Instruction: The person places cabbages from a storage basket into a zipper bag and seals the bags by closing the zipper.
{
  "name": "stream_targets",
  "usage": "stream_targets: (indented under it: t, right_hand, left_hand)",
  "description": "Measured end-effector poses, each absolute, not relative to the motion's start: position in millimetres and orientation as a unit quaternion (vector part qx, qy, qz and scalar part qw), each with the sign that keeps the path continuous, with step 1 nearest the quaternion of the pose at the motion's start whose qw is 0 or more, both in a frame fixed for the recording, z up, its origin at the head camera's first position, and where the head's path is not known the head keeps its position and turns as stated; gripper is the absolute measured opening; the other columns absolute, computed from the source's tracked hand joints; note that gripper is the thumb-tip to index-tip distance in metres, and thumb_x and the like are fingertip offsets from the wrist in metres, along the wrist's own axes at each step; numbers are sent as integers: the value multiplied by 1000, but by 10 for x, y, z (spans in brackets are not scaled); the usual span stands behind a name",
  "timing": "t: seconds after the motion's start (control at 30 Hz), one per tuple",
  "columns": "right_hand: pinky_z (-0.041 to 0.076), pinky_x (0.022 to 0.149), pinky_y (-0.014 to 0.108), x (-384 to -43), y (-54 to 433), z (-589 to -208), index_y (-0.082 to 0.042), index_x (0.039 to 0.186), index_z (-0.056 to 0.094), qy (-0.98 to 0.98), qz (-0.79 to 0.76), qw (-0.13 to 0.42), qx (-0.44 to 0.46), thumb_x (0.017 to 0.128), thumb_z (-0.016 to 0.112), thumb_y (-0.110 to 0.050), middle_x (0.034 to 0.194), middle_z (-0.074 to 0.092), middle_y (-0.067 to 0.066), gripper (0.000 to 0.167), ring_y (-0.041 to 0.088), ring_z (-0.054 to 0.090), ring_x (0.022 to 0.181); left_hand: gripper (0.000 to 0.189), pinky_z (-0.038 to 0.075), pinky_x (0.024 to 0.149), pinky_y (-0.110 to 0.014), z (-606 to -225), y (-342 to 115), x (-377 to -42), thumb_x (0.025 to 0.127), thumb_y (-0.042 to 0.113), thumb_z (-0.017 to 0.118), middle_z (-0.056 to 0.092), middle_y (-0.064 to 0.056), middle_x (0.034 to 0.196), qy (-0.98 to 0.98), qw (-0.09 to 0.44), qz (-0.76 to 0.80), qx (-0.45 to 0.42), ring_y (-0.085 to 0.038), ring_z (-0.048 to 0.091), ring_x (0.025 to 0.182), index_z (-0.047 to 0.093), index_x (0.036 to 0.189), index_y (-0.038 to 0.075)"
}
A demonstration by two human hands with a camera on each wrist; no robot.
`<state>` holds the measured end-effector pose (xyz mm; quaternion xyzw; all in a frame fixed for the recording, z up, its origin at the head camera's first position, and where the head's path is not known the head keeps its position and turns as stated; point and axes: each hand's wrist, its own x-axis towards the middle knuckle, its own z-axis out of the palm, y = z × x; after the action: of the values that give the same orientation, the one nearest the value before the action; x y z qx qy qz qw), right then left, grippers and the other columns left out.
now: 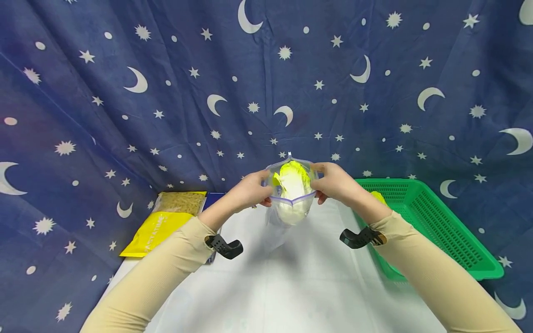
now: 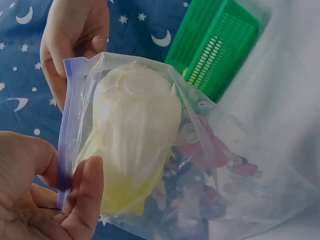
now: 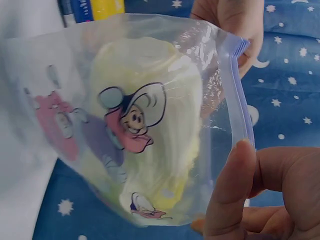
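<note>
A clear zip bag with a purple zip edge and printed cartoon figures hangs mouth-up between my hands. Inside lies a small napa cabbage, its yellow leafy end up at the mouth and its pale base lower in the bag. My left hand pinches the left side of the zip rim between thumb and fingers. Opposite it, my right hand pinches the right side the same way. The rim is spread apart, so the cabbage shows through the mouth in the head view.
On the right stands a green plastic basket with something yellow-green at its near left. To the left lie a yellow pasta packet and a dark blue item. A star-and-moon curtain rises behind the white table.
</note>
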<state>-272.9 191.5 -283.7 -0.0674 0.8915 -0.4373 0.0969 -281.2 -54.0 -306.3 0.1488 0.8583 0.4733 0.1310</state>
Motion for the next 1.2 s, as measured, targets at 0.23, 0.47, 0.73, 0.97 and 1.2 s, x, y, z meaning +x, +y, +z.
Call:
stream_targets:
  t: [0.23,0.47,0.73,0.97,1.2]
  right_hand:
    - [62,62,34,-2707,1957,-2595,2,157,35,901,-419,92,-68,94,60,-4,145,49,24,68,23,61,63]
    - [58,60,32,-2701,1987,-2491,1,155,41,907,-406,77,-81,95,57,-3,145,51,23,62,21,57,58]
    - [59,61,33,-2702,2011,-2797,2,144,55,920,-356,134,-98,94,48,-2,123,60,24,51,20,58,57]
    - [63,63,35,-2740,1933,-3027,6,149,46,911,-370,146,-108,95,52,-2,148,48,26,55,21,58,68]
    - [63,61,32,-2728,1851,-3163,10,150,41,903,-395,147,-87,100,53,-3,126,55,28,54,21,61,60]
  left_hand:
    - [68,63,74,-28,-3006,-473,-2795,96,1,52,35,-14,161,794,162,569,141,-15,64,69,28,159,-2]
    - [68,62,87,-36,-3156,-417,-2764,96,-3,48,58,-22,132,732,230,629,125,-18,65,79,25,160,-3]
    - [69,64,74,-31,-3361,-416,-2717,94,-3,50,59,-24,126,797,208,550,134,-15,67,69,26,159,-4]
    - [69,64,73,-32,-3374,-443,-2700,92,-2,52,42,-21,155,839,174,487,173,-14,67,68,31,157,-4]
    - [66,63,66,-30,-3337,-535,-2691,91,-1,53,48,-24,148,871,134,437,182,-15,66,64,36,155,-6]
